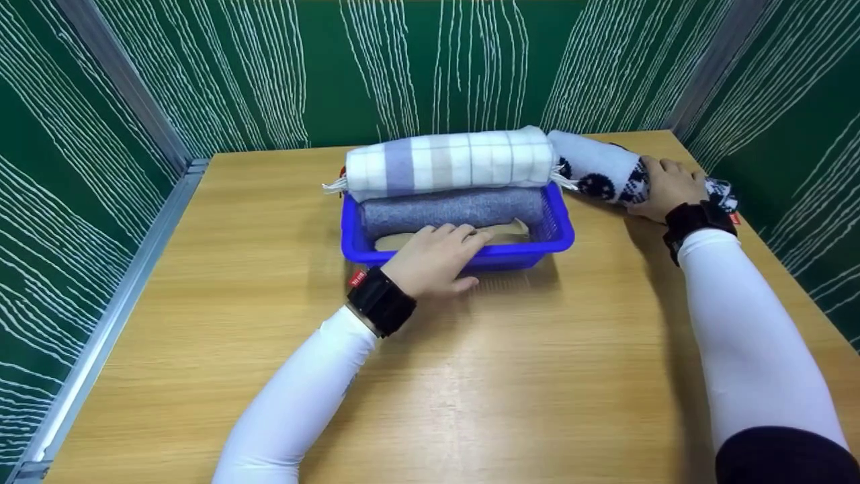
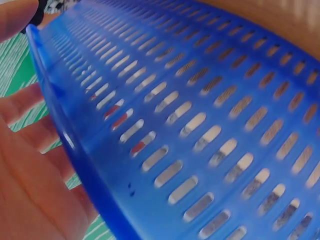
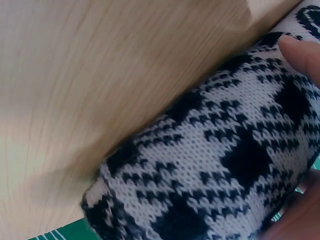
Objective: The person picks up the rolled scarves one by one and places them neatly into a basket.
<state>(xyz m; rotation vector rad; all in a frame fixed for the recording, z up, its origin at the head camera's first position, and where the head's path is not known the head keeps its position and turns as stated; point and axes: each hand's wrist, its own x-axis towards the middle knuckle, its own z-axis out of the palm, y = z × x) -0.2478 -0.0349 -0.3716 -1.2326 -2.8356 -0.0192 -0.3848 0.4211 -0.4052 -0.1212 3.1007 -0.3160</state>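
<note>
A rolled knit scarf [image 1: 605, 171], pale grey with black patterns, lies slanted at the table's back right. My right hand [image 1: 674, 188] grips it near its right end, thumb and fingers on opposite sides in the right wrist view. Left of it stands a blue slotted plastic basket [image 1: 459, 259]. My left hand [image 1: 440, 259] reaches over its front rim, the fingers extended above the inside and the thumb outside. Inside are a rolled grey-blue cloth [image 1: 453, 210] and a beige roll [image 1: 505, 232], partly hidden by that hand. A white checked scarf roll [image 1: 447, 161] with fringes lies along the basket's back rim.
The wooden table [image 1: 222, 289] backs onto a green wall [image 1: 329, 74] with white wavy lines. Green panels also flank it on both sides, with a grey metal rail [image 1: 107, 336] along the left edge.
</note>
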